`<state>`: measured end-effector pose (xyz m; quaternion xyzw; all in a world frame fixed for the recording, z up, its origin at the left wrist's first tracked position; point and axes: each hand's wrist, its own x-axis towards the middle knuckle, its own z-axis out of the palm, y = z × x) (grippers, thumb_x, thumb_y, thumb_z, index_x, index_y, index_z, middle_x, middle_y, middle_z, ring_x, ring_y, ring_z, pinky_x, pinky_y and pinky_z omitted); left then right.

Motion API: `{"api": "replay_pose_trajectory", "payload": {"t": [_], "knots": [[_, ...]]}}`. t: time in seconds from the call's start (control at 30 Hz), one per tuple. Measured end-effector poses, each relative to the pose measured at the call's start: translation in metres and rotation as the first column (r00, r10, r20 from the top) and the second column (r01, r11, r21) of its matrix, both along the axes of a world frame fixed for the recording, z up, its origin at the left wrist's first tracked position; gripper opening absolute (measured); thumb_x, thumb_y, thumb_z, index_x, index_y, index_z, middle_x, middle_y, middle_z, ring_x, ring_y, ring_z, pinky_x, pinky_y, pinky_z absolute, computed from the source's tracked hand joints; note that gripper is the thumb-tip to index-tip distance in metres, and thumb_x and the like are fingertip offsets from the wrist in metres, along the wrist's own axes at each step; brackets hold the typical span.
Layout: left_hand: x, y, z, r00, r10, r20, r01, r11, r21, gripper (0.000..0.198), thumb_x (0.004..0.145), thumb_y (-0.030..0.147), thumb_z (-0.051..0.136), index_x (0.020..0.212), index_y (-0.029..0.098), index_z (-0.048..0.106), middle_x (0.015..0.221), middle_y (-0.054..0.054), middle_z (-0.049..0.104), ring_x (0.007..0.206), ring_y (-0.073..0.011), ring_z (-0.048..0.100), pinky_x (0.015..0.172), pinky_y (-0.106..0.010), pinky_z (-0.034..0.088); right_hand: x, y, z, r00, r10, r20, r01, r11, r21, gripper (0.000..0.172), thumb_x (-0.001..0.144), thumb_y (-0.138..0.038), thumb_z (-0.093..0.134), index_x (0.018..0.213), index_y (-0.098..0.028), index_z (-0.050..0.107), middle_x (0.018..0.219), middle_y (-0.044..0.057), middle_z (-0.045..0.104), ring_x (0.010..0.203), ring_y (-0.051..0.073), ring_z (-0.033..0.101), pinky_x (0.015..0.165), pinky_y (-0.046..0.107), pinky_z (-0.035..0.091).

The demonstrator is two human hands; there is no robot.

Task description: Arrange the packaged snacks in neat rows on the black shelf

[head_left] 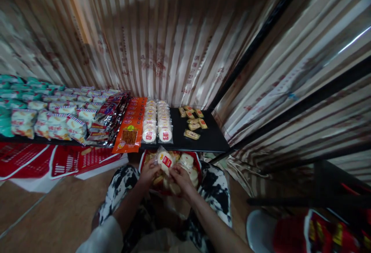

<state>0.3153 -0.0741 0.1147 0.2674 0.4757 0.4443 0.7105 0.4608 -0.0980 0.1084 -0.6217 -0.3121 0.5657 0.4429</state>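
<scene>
My left hand (148, 172) is closed on a clear packet of round white cakes with a red label (165, 161), lifted just above a red basket (198, 165) full of similar packets. My right hand (180, 176) is closed on the lower part of the same packet or its neighbour; I cannot tell which. Both hands are over the basket, which sits between my knees in black-and-white trousers. Just beyond, a low black shelf (211, 139) carries two rows of the same white cake packets (157, 123) and several small yellow snack packs (193, 121).
Left along the shelf lie orange packets (131, 129), dark foil packets (108, 119), white-and-red bags (55, 123) and green bags (11, 90). Red baskets (43, 160) lie under the shelf. Striped plastic sheeting forms the walls. A white stool (261, 230) and red packs (319, 233) are at lower right.
</scene>
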Motion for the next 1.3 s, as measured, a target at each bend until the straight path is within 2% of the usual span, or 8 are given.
{"api": "replay_pose_trajectory", "payload": {"t": [0.17, 0.33, 0.47, 0.67, 0.9, 1.03, 1.13, 1.3], "knots": [[0.006, 0.003, -0.001, 0.991, 0.053, -0.124, -0.051, 0.999, 0.017, 0.043, 0.055, 0.028, 0.069, 0.095, 0.013, 0.063, 0.062, 0.003, 0.061, 0.043, -0.0046, 0.044, 0.044, -0.017, 0.034, 0.008, 0.001, -0.002, 0.964, 0.054, 0.260, -0.057, 0.998, 0.006, 0.034, 0.062, -0.047, 0.063, 0.079, -0.020, 0.055, 0.065, 0.000, 0.060, 0.057, 0.015, 0.056, 0.053, 0.026, 0.043], [0.004, 0.013, 0.010, 0.985, -0.047, -0.164, 0.068, 0.991, 0.119, 0.037, 0.055, 0.020, 0.064, 0.091, 0.014, 0.064, 0.073, -0.002, 0.067, 0.065, -0.0138, 0.060, 0.058, -0.022, 0.045, 0.025, 0.012, 0.024, 0.752, -0.046, 0.658, -0.154, 0.958, 0.243, 0.044, 0.067, -0.043, 0.061, 0.104, -0.019, 0.061, 0.099, 0.007, 0.065, 0.083, 0.021, 0.060, 0.077, 0.033, 0.046], [0.006, 0.027, 0.017, 0.973, -0.119, -0.197, 0.159, 0.966, 0.202, 0.028, 0.060, 0.017, 0.061, 0.088, 0.014, 0.063, 0.079, -0.003, 0.068, 0.075, -0.0164, 0.063, 0.066, -0.025, 0.048, 0.030, 0.028, 0.038, 0.775, 0.105, 0.623, -0.294, 0.933, 0.209, 0.036, 0.071, -0.042, 0.056, 0.097, -0.019, 0.065, 0.079, 0.004, 0.066, 0.072, 0.019, 0.058, 0.067, 0.028, 0.045], [0.017, 0.061, 0.015, 0.936, 0.062, -0.347, 0.051, 0.950, 0.308, 0.038, 0.067, 0.019, 0.061, 0.104, 0.015, 0.056, 0.079, -0.002, 0.066, 0.064, -0.0123, 0.059, 0.060, -0.023, 0.046, 0.031, 0.068, 0.027, 0.833, 0.098, 0.545, -0.248, 0.946, 0.208, 0.030, 0.072, -0.041, 0.054, 0.085, -0.017, 0.065, 0.069, 0.001, 0.064, 0.061, 0.015, 0.055, 0.057, 0.024, 0.040], [0.033, 0.083, 0.011, 0.843, 0.188, -0.504, 0.047, 0.908, 0.417, 0.059, 0.068, 0.016, 0.061, 0.125, 0.017, 0.046, 0.097, -0.006, 0.065, 0.076, -0.0147, 0.060, 0.072, -0.026, 0.047, 0.027, 0.106, 0.022, 0.700, 0.006, 0.715, -0.176, 0.971, 0.164, 0.016, 0.073, -0.035, 0.058, 0.076, -0.021, 0.065, 0.063, -0.001, 0.061, 0.059, 0.014, 0.053, 0.055, 0.023, 0.034], [0.039, 0.087, 0.006, 0.733, 0.218, -0.644, 0.119, 0.892, 0.437, 0.062, 0.071, 0.014, 0.055, 0.131, 0.014, 0.041, 0.116, -0.012, 0.059, 0.104, -0.0227, 0.056, 0.093, -0.036, 0.041, 0.024, 0.117, 0.018, 0.656, -0.005, 0.755, -0.161, 0.976, 0.147, 0.011, 0.074, -0.031, 0.059, 0.079, -0.022, 0.063, 0.066, -0.001, 0.062, 0.061, 0.014, 0.054, 0.057, 0.023, 0.036], [0.043, 0.087, 0.004, 0.624, 0.259, -0.737, 0.200, 0.859, 0.471, 0.061, 0.074, 0.013, 0.049, 0.133, 0.009, 0.038, 0.130, -0.017, 0.048, 0.123, -0.0259, 0.043, 0.104, -0.039, 0.032, 0.022, 0.121, 0.012, 0.655, -0.026, 0.755, -0.167, 0.970, 0.178, 0.015, 0.075, -0.030, 0.059, 0.085, -0.020, 0.062, 0.073, 0.002, 0.062, 0.065, 0.015, 0.056, 0.062, 0.024, 0.040], [0.046, 0.083, 0.002, 0.514, 0.301, -0.803, 0.274, 0.830, 0.486, 0.055, 0.076, 0.010, 0.042, 0.131, 0.010, 0.042, 0.130, -0.017, 0.043, 0.124, -0.0252, 0.039, 0.105, -0.038, 0.032, 0.018, 0.118, 0.006, 0.690, -0.141, 0.710, -0.122, 0.944, 0.306, 0.044, 0.076, -0.030, 0.056, 0.116, -0.013, 0.052, 0.097, 0.010, 0.059, 0.074, 0.017, 0.060, 0.070, 0.028, 0.047]]}}
